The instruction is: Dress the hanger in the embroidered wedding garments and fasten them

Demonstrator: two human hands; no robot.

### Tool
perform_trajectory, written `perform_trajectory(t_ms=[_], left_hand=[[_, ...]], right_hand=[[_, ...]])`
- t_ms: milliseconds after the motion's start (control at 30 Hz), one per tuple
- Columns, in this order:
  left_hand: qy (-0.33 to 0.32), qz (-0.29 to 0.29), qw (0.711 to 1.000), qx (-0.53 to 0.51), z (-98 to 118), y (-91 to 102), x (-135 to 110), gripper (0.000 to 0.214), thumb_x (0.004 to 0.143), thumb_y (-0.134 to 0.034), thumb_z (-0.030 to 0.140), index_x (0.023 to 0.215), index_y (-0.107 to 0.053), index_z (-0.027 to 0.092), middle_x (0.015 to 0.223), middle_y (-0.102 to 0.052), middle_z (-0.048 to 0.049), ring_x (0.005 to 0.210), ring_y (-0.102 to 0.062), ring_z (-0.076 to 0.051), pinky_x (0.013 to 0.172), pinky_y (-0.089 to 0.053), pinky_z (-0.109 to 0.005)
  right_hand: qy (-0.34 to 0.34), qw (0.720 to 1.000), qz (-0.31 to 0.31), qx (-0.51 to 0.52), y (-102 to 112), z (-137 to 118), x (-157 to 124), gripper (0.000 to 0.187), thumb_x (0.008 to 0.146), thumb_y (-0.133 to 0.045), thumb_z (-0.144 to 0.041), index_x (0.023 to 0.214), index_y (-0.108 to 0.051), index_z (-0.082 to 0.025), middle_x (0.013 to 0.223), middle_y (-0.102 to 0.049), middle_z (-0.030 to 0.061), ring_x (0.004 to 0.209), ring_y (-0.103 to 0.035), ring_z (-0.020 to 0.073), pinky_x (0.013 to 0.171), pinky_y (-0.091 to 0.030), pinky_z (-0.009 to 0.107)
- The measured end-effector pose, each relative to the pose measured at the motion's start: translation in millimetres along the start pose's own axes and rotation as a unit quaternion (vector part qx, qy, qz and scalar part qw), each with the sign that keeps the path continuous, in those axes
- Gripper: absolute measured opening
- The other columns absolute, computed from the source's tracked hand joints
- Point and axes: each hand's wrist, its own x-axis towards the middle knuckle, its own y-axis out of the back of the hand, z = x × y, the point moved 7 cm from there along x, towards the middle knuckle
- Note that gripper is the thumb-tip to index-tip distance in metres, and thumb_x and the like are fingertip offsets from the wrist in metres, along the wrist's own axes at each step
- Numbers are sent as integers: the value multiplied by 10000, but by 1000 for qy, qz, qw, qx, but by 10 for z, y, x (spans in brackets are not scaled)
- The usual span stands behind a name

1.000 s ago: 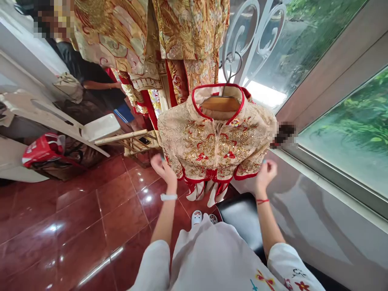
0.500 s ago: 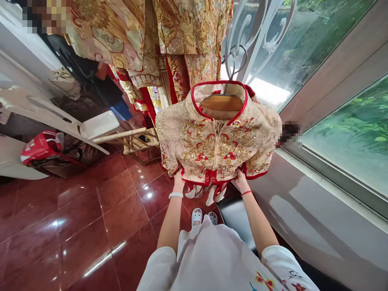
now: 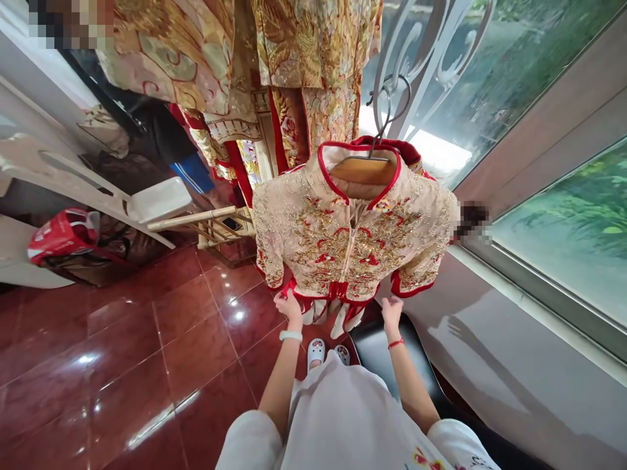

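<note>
A cream jacket (image 3: 350, 238) with gold and red embroidery and red trim hangs in front of me on a wooden hanger (image 3: 365, 168), its metal hook caught on white scrolled ironwork (image 3: 416, 59). My left hand (image 3: 289, 305) pinches the jacket's lower hem on the left. My right hand (image 3: 392, 307) is just under the hem on the right, fingers curled at the fabric edge. Red and white tassels (image 3: 337, 316) dangle between my hands.
More gold embroidered garments (image 3: 220, 59) hang behind and above. A white plastic chair (image 3: 147, 202) and a red bag (image 3: 61, 235) stand at the left on glossy red floor tiles (image 3: 147, 346). A black stool (image 3: 382, 346) is beside my feet. A window (image 3: 563, 222) runs along the right.
My hands came in from the jacket's sides to its bottom hem, then pulled downward slightly. The jacket and hanger have sunk a little in view.
</note>
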Motion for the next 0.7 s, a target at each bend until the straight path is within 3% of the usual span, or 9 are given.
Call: perform_trajectory(t_ms=[67, 100, 200, 267, 333, 433, 500, 600, 700], left_hand=[[-62, 0, 998, 17, 185, 48, -360, 262, 761, -639, 111, 941, -488, 228, 1072, -560, -71, 1139, -542, -251, 1060, -409, -449], [-120, -33, 992, 26, 357, -21, -551, 295, 754, -649, 104, 981, -508, 229, 1115, -564, -81, 1145, -545, -248, 1057, -420, -433], [-375, -192, 903, 88, 1095, -503, -1154, 333, 803, -676, 157, 1103, -549, 222, 1122, -612, -101, 1089, -595, -253, 993, -468, -409], [-461, -212, 851, 137, 1505, -784, -1354, 306, 836, -680, 191, 1119, -563, 208, 1062, -657, -101, 1025, -633, -260, 939, -480, -398], [-488, -196, 831, 180, 1792, -977, -1374, 291, 864, -664, 200, 1140, -571, 192, 1063, -695, -113, 1012, -664, -267, 904, -480, -381], [-494, -182, 819, 227, 1965, -1089, -1311, 301, 897, -632, 203, 1190, -571, 176, 1095, -731, -115, 1022, -693, -266, 867, -479, -354], [-497, -181, 810, 252, 1969, -1082, -1285, 283, 905, -634, 219, 1179, -586, 173, 1071, -744, -109, 1012, -704, -262, 848, -478, -337], [-494, -181, 798, 294, 1953, -1056, -1275, 203, 917, -637, 254, 1106, -629, 181, 983, -756, -102, 971, -721, -254, 822, -473, -313], [-491, -189, 782, 335, 1984, -1070, -1295, 154, 956, -574, 231, 1069, -666, 182, 936, -764, -110, 937, -734, -248, 788, -468, -305]], right_hand=[[62, 998, 7, -19, 60, -376, -216, 254, 666, -679, -348, 801, -483, -258, 758, -556, -9, 781, -543, 203, 753, -473, 311], [105, 994, -14, -28, 4, -639, -338, 215, 704, -666, -364, 820, -526, -250, 774, -568, -8, 758, -532, 189, 753, -464, 302], [294, 938, -168, -73, -508, -1591, -784, 214, 850, -600, -425, 938, -617, -231, 827, -640, 13, 723, -563, 177, 714, -455, 294], [363, 909, -163, -121, -819, -2084, -975, 250, 870, -617, -443, 978, -640, -218, 828, -680, 34, 716, -601, 189, 703, -452, 298], [393, 892, -115, -190, -1065, -2375, -1044, 227, 883, -620, -419, 929, -644, -198, 835, -707, 73, 730, -627, 210, 714, -446, 313], [401, 878, -76, -249, -1260, -2490, -1044, 153, 905, -547, -308, 848, -626, -189, 824, -711, 102, 715, -615, 216, 706, -419, 320], [393, 885, -90, -233, -1266, -2461, -1032, 137, 874, -532, -259, 764, -590, -201, 752, -676, 71, 657, -562, 189, 661, -387, 303], [323, 907, -227, -145, -1255, -2344, -1051, 247, 807, -554, -277, 585, -463, -221, 573, -521, -3, 544, -416, 130, 561, -313, 275], [222, 897, -377, -53, -1241, -2242, -1164, 363, 766, -613, -386, 528, -390, -225, 511, -412, -39, 496, -318, 91, 497, -254, 258]])
